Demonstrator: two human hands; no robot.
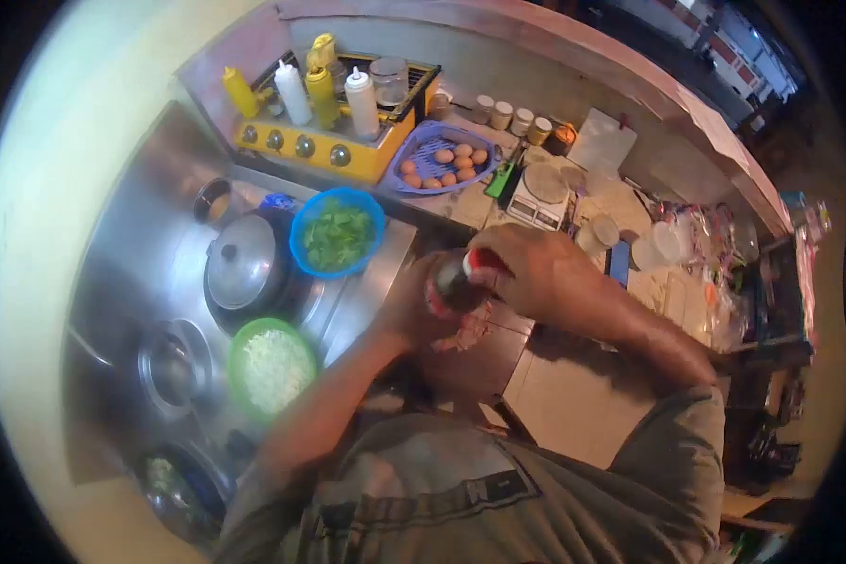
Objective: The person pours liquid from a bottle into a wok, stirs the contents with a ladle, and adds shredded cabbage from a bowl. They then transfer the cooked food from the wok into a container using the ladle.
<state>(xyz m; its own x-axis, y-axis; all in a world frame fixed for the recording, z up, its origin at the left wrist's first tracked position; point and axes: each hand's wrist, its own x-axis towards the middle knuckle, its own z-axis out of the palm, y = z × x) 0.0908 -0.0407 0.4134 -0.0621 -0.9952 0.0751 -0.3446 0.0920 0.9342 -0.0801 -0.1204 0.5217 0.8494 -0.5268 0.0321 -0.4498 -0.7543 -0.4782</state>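
Observation:
A dark bottle (454,286) with a red and white label and a red cap is held in front of my chest. My left hand (411,299) is wrapped round its body. The fingers of my right hand (526,268) are closed at the bottle's red cap (485,261). Left of the bottle is a blue basket (296,246) of green leaves (338,237). A green bowl (239,376) of chopped white food (274,369) stands near my left forearm.
A lidded pot (242,263) sits on the steel counter at left. Behind are a yellow stove (324,155) bearing squeeze bottles, a purple basket (399,160) of eggs, a scale (536,209), jars (502,117) and a phone (618,262).

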